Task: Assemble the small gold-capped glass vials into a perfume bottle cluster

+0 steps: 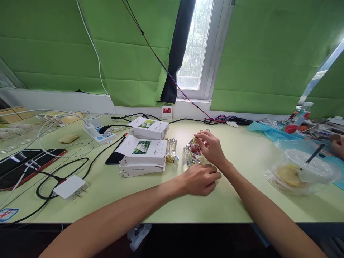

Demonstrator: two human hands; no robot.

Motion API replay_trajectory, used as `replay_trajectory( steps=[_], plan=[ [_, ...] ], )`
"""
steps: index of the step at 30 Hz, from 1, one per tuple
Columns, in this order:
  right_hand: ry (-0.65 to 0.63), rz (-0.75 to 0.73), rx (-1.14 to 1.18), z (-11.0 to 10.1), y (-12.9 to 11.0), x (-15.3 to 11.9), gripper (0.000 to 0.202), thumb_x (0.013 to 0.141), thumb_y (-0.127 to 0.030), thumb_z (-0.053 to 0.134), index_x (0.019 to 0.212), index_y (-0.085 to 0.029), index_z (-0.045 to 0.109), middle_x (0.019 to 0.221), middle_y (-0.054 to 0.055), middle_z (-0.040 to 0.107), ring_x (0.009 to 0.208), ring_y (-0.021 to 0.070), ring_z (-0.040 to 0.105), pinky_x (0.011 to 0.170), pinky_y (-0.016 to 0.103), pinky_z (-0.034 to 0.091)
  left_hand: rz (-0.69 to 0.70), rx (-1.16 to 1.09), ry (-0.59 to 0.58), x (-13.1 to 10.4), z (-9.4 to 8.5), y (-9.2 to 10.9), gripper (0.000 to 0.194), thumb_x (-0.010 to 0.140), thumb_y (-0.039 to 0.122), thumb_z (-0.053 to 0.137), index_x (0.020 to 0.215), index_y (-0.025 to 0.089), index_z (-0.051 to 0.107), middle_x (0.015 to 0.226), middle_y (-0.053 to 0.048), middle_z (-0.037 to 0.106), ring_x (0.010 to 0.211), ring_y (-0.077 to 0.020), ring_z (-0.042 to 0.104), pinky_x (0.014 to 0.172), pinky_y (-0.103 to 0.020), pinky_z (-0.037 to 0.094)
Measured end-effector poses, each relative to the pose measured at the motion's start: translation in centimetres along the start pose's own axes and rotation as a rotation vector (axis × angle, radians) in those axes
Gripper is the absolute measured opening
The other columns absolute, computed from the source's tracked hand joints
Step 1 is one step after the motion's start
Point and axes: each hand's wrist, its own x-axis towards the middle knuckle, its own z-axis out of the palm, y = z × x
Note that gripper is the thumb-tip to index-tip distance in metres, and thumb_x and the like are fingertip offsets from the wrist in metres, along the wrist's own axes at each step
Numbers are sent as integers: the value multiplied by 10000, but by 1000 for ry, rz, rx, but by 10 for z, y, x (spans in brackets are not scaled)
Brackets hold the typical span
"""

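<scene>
My right hand point(211, 146) is closed in a pinch over a small glass bottle with dark pink contents point(195, 149). Something gold shows beneath its fingertips, too small to name surely. Below it, my left hand point(201, 179) rests on the table with curled fingers; whatever they hold, if anything, is hidden. A clear glass bottle point(187, 155) stands upright just left of both hands. Small silver pieces point(196, 159) lie between it and my left hand. More clear bottles point(172, 146) and gold and silver caps point(172, 158) sit beside the stacked white flower-printed boxes point(146, 152).
On the left lie a phone point(32, 165), a white charger point(70, 187), a power strip point(99, 134) and tangled cables. A bagged drink cup point(303, 168) with a straw stands at right, near blue plastic point(268, 132). Another person's hand point(337, 146) shows at the right edge.
</scene>
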Motion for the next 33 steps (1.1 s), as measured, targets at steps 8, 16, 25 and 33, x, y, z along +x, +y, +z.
replay_trajectory(
  steps=[8,16,25,33],
  plan=[
    [-13,-10,-3,-1,0,0,184,982,-333,543,984,-235,699,1023,86,661,774,179,627,556,291,513,-89,25,37,1,1,1,93,835,154,475,825,179,564,743,-29,603,666,-157,577,533,-295,395],
    [-72,-53,9,-9,1,3,155,973,-303,546,976,-230,683,999,79,668,756,171,623,559,296,514,-193,46,112,2,0,2,133,842,156,463,850,170,595,768,-27,642,697,-175,616,566,-305,426],
    [-80,-74,5,-11,3,3,128,972,-260,551,965,-223,673,997,71,655,747,158,611,539,273,486,-296,57,110,3,1,1,118,835,156,476,815,173,591,757,-39,651,729,-185,640,595,-298,458],
    [-60,-97,-4,-11,1,3,107,960,-233,560,941,-226,664,941,58,648,724,153,598,526,265,492,-303,77,129,3,1,1,124,812,132,479,790,177,592,733,-42,650,711,-187,626,642,-315,468]
  ],
)
